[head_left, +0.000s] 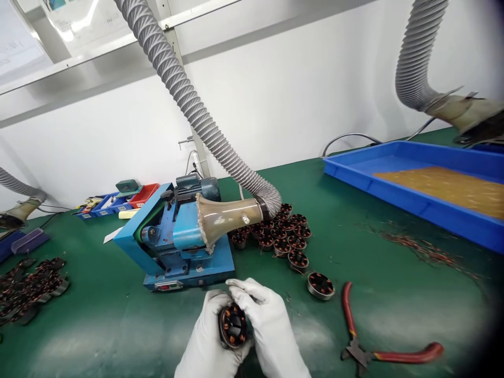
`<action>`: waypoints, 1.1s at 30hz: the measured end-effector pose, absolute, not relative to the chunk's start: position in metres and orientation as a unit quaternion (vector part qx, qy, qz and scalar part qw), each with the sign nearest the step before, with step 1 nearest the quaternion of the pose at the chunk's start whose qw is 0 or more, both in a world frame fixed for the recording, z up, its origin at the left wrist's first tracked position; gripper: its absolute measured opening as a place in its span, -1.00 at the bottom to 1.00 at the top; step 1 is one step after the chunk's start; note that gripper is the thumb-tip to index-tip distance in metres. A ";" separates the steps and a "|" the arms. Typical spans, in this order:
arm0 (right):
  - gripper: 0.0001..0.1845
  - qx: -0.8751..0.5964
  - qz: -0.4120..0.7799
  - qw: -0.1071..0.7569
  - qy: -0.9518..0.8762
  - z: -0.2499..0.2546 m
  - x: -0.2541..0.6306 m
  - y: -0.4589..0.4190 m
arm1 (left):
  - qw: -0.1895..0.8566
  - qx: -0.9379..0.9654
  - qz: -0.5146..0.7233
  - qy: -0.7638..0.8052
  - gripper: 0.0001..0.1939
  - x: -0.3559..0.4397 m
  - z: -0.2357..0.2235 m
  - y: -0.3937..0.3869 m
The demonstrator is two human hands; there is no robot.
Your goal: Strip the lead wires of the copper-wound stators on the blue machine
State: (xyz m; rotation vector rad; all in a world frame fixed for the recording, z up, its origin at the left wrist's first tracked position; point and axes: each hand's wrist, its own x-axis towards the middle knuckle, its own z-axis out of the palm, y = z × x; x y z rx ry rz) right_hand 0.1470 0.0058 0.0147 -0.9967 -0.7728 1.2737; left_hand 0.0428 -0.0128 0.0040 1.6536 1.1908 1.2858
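Observation:
In front of the blue machine, my gloved left hand (210, 336) is closed around a motor stator (233, 325), a round metal ring with copper coils and black parts inside. Its open face is turned up toward me. My gloved right hand (265, 320) is beside the stator's upper right edge, thumb and fingers pinched together. Whatever is between those fingertips is too small to make out. A single stator (321, 285) lies on the green table to the right of my hands. Red-handled cutting pliers (358, 353) lie opened at the lower right.
A blue belt machine (189, 262) with a suction hood (232, 218) and grey hose (197, 105) stands ahead. Several stators (281, 247) are grouped beside it, more (31, 289) at left. A blue tray (354, 176) and copper wire scraps (425, 247) are at right.

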 end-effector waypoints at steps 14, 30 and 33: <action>-0.63 -0.497 0.451 0.572 -0.472 -0.009 0.090 0.033 | 0.288 0.442 0.527 0.666 -0.62 0.019 -0.009 0.028; -0.73 -0.513 0.380 0.570 -0.517 0.000 0.083 0.072 | 0.343 0.475 0.558 0.588 -0.69 0.011 -0.016 0.074; -0.73 -0.509 0.385 0.565 -0.523 -0.001 0.084 0.066 | 0.347 0.470 0.558 0.589 -0.68 0.011 -0.019 0.067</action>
